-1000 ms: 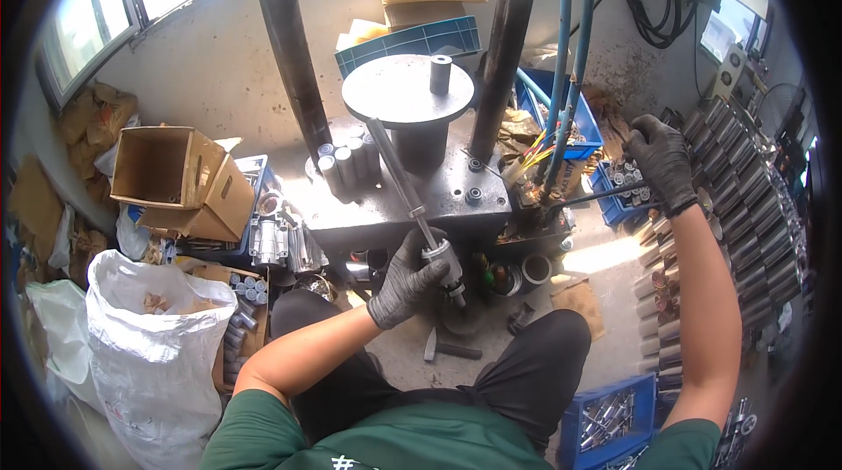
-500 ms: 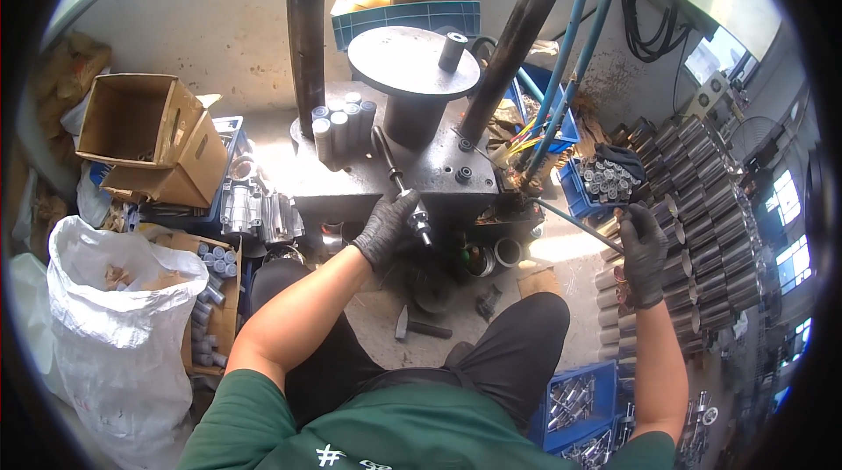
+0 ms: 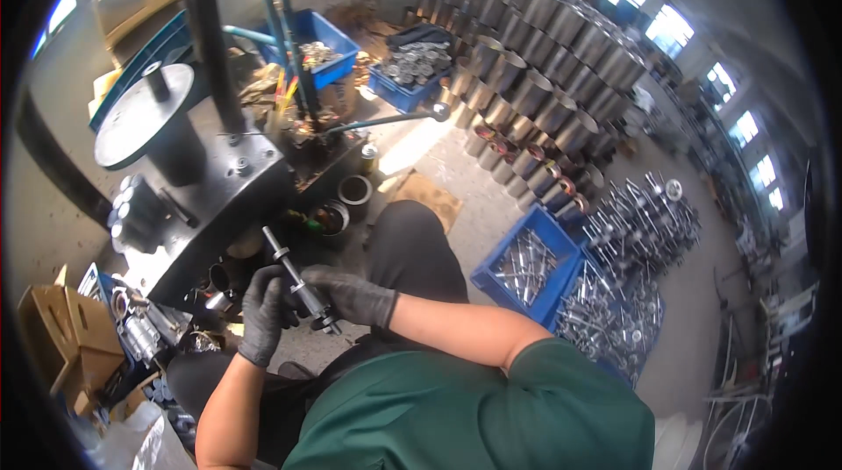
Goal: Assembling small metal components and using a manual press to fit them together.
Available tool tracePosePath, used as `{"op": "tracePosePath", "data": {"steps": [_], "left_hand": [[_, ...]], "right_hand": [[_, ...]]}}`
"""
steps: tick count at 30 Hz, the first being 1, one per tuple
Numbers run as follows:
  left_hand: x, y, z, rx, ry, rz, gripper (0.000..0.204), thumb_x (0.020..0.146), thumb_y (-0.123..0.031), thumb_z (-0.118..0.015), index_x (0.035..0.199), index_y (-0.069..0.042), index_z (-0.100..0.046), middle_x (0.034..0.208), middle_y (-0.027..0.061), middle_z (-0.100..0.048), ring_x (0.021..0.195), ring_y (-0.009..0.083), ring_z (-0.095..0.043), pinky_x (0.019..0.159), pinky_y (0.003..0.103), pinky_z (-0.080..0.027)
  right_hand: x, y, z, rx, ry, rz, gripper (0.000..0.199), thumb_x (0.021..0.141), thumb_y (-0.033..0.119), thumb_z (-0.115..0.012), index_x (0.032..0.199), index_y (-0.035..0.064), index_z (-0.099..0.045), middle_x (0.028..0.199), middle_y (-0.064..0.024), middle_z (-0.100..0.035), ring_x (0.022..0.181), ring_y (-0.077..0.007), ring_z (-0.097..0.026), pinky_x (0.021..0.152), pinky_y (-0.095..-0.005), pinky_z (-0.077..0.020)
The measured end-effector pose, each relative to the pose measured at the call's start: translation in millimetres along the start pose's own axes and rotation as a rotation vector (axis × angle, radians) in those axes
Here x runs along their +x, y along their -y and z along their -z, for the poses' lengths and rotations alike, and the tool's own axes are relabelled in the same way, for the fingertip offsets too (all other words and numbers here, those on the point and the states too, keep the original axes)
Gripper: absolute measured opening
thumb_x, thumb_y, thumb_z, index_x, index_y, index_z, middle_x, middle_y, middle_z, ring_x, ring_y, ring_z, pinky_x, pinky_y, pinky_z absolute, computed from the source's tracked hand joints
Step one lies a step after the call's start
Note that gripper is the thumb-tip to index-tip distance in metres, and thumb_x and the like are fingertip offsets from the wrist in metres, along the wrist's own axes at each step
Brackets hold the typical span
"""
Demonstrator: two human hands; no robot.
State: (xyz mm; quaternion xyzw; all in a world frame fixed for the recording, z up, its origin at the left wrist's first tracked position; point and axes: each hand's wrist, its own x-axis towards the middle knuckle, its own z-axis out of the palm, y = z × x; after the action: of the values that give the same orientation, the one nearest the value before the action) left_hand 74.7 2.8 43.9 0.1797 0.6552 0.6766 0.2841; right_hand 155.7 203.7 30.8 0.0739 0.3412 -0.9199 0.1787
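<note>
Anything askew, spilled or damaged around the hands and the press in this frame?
Nothing stands out as damaged or spilled. Both gloved hands, left hand and right hand, grip a dark metal rod tilted beside the black press. Loose metal sleeves and scrap crowd the floor by its base, cluttered but not toppled.

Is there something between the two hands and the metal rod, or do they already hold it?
Nothing visible stands between them. The left hand and the right hand, both gloved, already close on the rod, which sticks out up-left toward the black press.

Blue crates [image 3: 526, 264] of metal parts; stacked steel cylinders [image 3: 526, 75]; cardboard box [image 3: 61, 338].
</note>
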Motion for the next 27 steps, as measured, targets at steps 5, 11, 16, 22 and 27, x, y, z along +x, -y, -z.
{"op": "tracePosePath", "data": {"steps": [5, 11, 16, 22, 27], "left_hand": [[28, 4, 30, 0.188, -0.111, -0.125, 0.045, 0.105, -0.046, -0.063, 0.129, -0.008, -0.061, 0.078, 0.0006, -0.062, 0.053, 0.0088, -0.056, 0.049, 0.022, -0.042], [29, 42, 38, 0.268, -0.053, 0.073, 0.036, 0.104, -0.036, -0.066, 0.128, -0.009, -0.061, 0.083, 0.0022, -0.062, 0.060, 0.0102, -0.059, 0.054, 0.025, -0.048], [21, 66, 25, 0.446, 0.059, 0.154, 0.030, 0.102, -0.019, -0.067, 0.128, -0.005, -0.060, 0.088, 0.0041, -0.062, 0.068, 0.0111, -0.058, 0.062, 0.026, -0.050], [15, 73, 29, 0.941, 0.151, 0.230, 0.036, 0.095, -0.021, -0.075, 0.124, -0.001, -0.064, 0.094, 0.0198, -0.075, 0.087, 0.0327, -0.072, 0.083, 0.042, -0.057], [19, 75, 29, 1.060, 0.163, 0.240, 0.041, 0.095, -0.030, -0.074, 0.124, -0.002, -0.065, 0.099, 0.0222, -0.076, 0.096, 0.0376, -0.074, 0.087, 0.046, -0.058]], "right_hand": [[-43, 18, -11, 0.217, -0.351, -0.083, 0.028, 0.093, 0.024, -0.080, 0.107, 0.0117, -0.059, 0.089, -0.0089, -0.068, 0.073, -0.0190, -0.069, 0.055, -0.0348, -0.0594], [-150, 68, 26, 0.291, -0.380, 0.435, 0.028, 0.095, 0.022, -0.074, 0.116, 0.0111, -0.057, 0.097, -0.0127, -0.071, 0.082, -0.0262, -0.073, 0.064, -0.0380, -0.0626], [-204, 56, 173, 0.476, -0.766, 0.617, 0.025, 0.096, 0.022, -0.071, 0.113, 0.0089, -0.057, 0.095, -0.0137, -0.068, 0.078, -0.0293, -0.073, 0.060, -0.0431, -0.0621], [-267, 3, 395, 0.576, -1.501, 0.566, 0.009, 0.093, 0.014, -0.068, 0.092, 0.0071, -0.062, 0.075, -0.0103, -0.061, 0.063, -0.0286, -0.064, 0.059, -0.0411, -0.0581], [-321, 2, 508, 0.246, -1.745, 0.685, 0.018, 0.091, 0.016, -0.070, 0.105, 0.0058, -0.067, 0.087, -0.0084, -0.068, 0.070, -0.0254, -0.068, 0.058, -0.0381, -0.0532]]}}
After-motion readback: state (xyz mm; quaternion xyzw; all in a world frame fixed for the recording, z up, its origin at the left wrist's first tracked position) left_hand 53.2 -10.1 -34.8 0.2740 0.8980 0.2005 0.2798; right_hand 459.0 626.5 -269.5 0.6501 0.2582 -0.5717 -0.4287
